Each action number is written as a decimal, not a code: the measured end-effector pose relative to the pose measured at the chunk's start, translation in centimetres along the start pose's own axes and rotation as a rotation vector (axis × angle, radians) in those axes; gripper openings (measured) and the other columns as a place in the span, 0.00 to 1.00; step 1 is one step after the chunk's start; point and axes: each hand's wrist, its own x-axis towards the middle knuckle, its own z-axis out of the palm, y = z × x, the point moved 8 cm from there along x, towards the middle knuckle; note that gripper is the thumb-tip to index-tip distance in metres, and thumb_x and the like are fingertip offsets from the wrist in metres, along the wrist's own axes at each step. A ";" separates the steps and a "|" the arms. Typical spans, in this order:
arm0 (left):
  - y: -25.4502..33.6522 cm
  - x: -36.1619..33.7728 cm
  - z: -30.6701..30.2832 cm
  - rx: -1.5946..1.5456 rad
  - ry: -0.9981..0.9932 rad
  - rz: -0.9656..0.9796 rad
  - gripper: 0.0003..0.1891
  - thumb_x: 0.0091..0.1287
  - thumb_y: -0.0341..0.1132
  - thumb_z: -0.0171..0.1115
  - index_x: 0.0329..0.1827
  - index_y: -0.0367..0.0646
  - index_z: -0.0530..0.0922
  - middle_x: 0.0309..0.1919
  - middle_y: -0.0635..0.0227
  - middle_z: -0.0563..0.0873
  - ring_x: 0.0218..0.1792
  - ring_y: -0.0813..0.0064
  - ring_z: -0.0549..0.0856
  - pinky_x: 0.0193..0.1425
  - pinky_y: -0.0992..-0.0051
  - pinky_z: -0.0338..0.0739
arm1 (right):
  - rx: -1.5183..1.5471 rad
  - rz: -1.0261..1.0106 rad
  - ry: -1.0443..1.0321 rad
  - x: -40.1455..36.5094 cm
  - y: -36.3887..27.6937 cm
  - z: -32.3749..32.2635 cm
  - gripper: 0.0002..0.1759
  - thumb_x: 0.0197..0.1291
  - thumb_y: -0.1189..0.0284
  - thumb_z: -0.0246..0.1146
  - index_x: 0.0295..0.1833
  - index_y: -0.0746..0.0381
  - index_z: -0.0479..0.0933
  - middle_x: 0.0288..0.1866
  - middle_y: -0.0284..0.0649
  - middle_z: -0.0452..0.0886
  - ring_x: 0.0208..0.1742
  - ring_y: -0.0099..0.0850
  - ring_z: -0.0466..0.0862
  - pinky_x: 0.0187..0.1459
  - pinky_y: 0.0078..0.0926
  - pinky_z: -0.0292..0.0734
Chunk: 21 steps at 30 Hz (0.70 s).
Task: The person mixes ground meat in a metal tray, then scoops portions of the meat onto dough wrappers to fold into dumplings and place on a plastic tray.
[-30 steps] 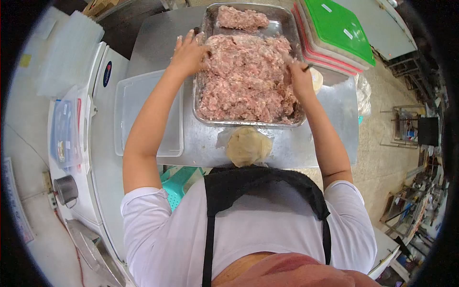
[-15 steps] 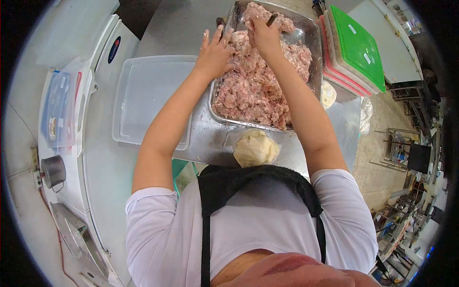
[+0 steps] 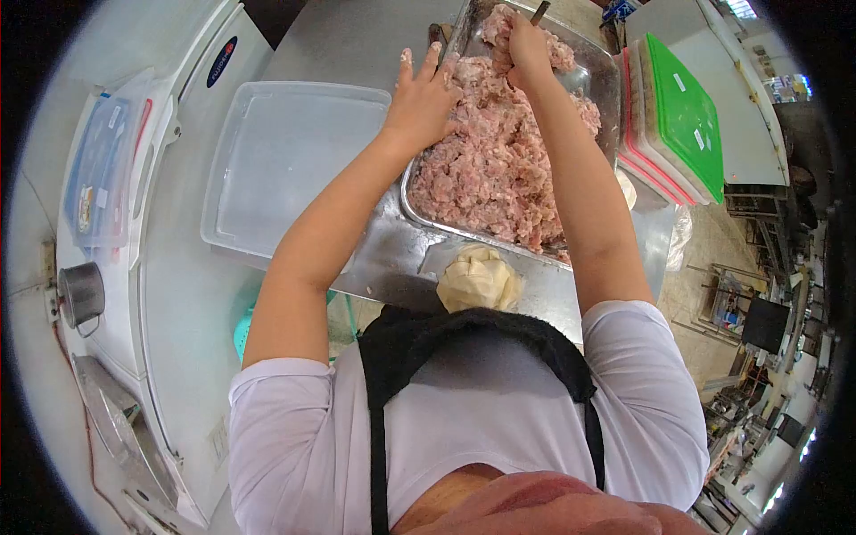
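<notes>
A metal tray (image 3: 412, 198) full of pinkish ground meat (image 3: 499, 169) rests on the steel table. My left hand (image 3: 423, 100) is at the tray's left side, fingers spread, with bits of meat on the fingertips. At the far end of the tray, my right hand (image 3: 528, 49) has its fingers curled at the meat; a dark handle sticks up beside it. What the fingers close on is hidden. A pale ball of dough (image 3: 479, 278) sits between the tray and my apron.
To the left lies a clear plastic bin (image 3: 294, 160). Stacked containers with a green lid (image 3: 682, 116) stand right of the tray. A white appliance (image 3: 192, 116) and a metal mug (image 3: 81, 292) are at the far left. Racks stand at the far right.
The view has shifted, so the tray and both hands appear farther right. My right hand is still at the far end of the meat, and my left fingers remain spread.
</notes>
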 end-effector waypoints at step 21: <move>2.4 3.6 -2.8 0.007 -0.294 0.106 0.22 0.58 0.45 0.66 0.56 0.51 0.81 0.69 0.60 0.69 0.73 0.51 0.59 0.74 0.45 0.52 | -0.112 -0.226 0.139 -18.0 1.8 -5.9 0.20 0.67 0.67 0.53 0.20 0.58 0.64 0.17 0.28 0.61 0.20 0.20 0.61 0.24 0.21 0.56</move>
